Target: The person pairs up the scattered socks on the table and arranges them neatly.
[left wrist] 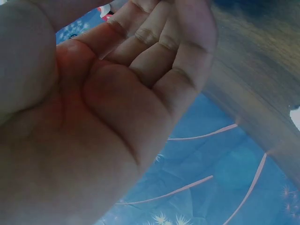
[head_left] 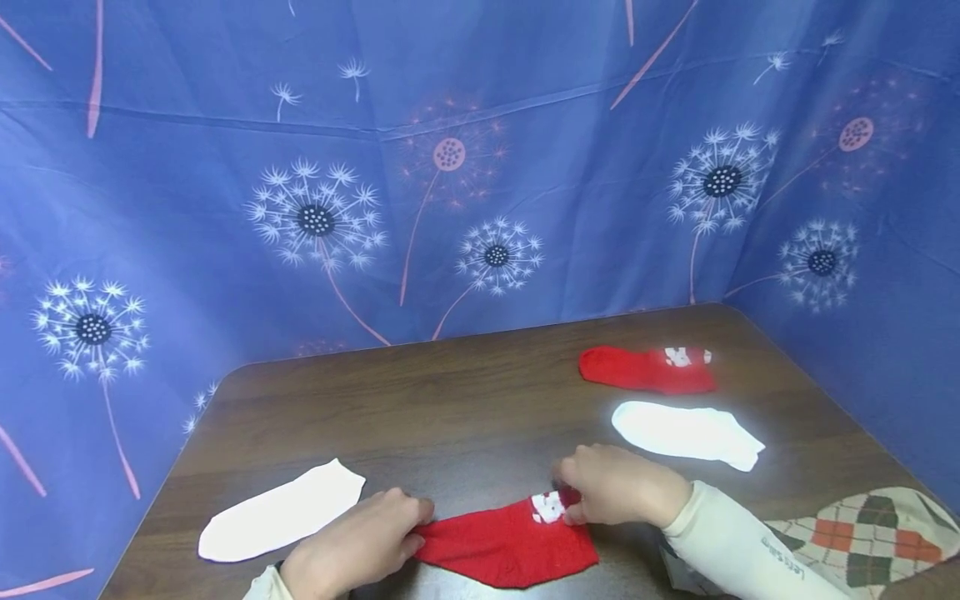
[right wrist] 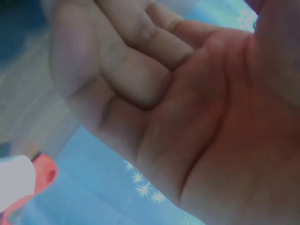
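A red sock (head_left: 502, 546) with a white patterned patch near its cuff lies on the table, stretched sideways between both hands. My left hand (head_left: 367, 537) pinches its left end between thumb and fingers. At the cuff, my right hand (head_left: 618, 483) pinches the upper corner beside the white patch. In the left wrist view, the palm and curled fingers of the left hand (left wrist: 117, 93) fill most of the picture. The right hand (right wrist: 187, 103) likewise covers much of the right wrist view, its fingers bent inward.
A white sock (head_left: 281, 512) lies beyond the left forearm. Another white sock (head_left: 688, 433) and a second red sock (head_left: 645, 371) lie at the back right. A checkered sock (head_left: 862, 537) is partly behind the right sleeve. Blue dandelion-print cloth (head_left: 480, 167) hangs behind the wooden table (head_left: 420, 400).
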The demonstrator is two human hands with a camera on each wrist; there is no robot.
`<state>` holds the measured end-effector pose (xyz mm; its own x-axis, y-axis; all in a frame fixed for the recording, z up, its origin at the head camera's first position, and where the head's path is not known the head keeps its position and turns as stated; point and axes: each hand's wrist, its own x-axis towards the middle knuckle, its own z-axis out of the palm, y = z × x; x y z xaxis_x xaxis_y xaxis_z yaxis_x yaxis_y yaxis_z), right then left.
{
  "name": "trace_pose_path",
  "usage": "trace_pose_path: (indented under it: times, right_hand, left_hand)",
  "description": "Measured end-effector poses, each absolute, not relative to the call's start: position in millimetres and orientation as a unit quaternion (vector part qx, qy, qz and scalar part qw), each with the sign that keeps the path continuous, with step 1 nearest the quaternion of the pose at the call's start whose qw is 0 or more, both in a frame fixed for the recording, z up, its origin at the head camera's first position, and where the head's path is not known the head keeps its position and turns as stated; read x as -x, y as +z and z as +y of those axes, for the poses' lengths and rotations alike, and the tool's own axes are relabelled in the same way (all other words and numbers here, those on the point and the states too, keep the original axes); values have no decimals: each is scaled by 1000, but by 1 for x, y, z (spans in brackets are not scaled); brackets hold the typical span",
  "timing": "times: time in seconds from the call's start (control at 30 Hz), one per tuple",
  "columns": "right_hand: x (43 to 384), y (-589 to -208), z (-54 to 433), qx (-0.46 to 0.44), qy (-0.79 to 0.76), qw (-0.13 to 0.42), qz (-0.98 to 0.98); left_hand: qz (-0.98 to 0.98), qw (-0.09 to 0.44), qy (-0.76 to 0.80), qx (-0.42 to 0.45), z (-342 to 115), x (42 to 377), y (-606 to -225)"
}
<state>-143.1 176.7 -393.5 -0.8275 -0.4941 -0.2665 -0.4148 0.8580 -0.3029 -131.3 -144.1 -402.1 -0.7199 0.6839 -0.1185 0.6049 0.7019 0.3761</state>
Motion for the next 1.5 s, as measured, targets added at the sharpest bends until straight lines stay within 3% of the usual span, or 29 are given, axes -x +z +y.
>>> trace_pose_path:
  times: [0.2, 0.63, 1.0, 1.5]
  right_hand:
    - [143, -385, 181, 259, -134, 149, 945]
    - [146, -362, 196, 225, -135, 136, 955]
    - [156, -348, 218, 239, -161, 79, 954]
    - [174, -344, 247, 214, -177, -17, 960]
  left_hand:
    - [909, 154, 184, -342, -154, 138, -391]
    - [897, 10, 207, -390, -157, 139, -366]
    - [895, -30, 197, -400, -141, 145, -365]
    - [870, -73, 196, -447, -86, 184, -356]
